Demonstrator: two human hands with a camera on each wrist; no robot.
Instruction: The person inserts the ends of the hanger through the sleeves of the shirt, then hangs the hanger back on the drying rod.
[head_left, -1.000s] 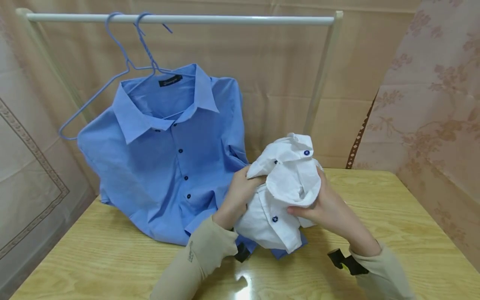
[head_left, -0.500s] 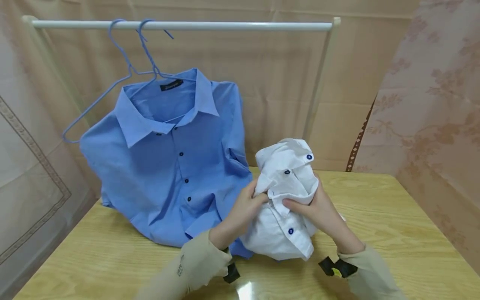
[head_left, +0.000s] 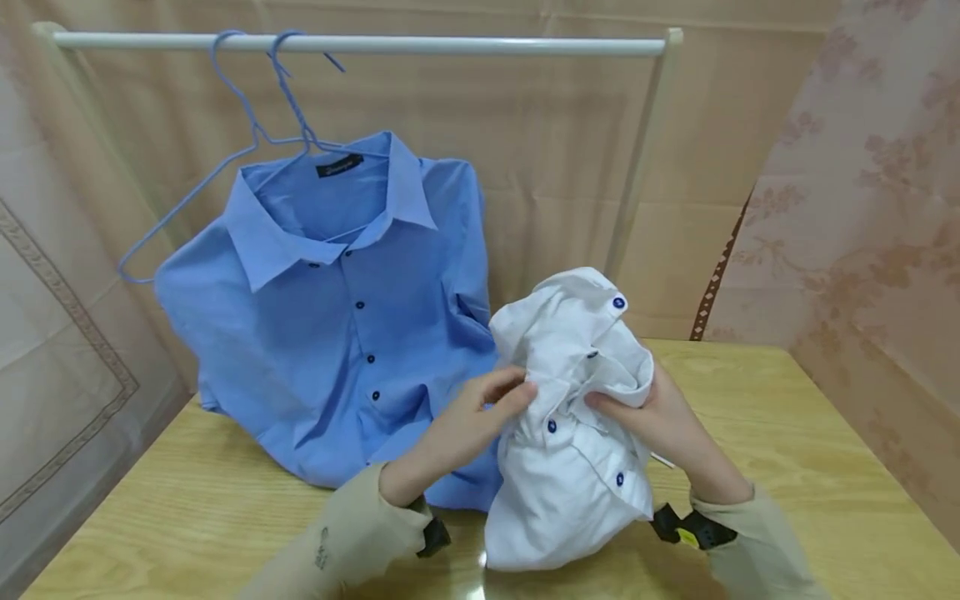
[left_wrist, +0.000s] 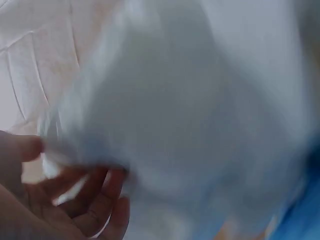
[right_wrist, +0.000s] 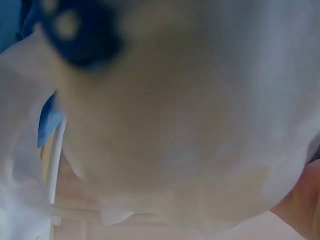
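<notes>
A white shirt [head_left: 577,492] with dark blue buttons is bunched up over the table between both hands. My right hand [head_left: 678,421] grips its right side, the thumb over the folded edge and the other fingers hidden behind the cloth. On the left side, my left hand [head_left: 480,417] holds the cloth loosely, thumb tip on the front. The left wrist view shows the curled fingers [left_wrist: 97,205] at the edge of the blurred cloth. White cloth [right_wrist: 175,150] and a large blurred button [right_wrist: 82,35] fill most of the right wrist view.
A light blue shirt [head_left: 300,358] hangs on a blue wire hanger at the left, its lower part on the wooden table [head_left: 765,433]. A second hanger [head_left: 180,204] hooks over the white rail [head_left: 480,44]. Curtains enclose the back and sides.
The lower part of the white shirt has dropped toward the table's front, with another button showing. My left hand has shifted left along it; the right hand keeps its grip.
</notes>
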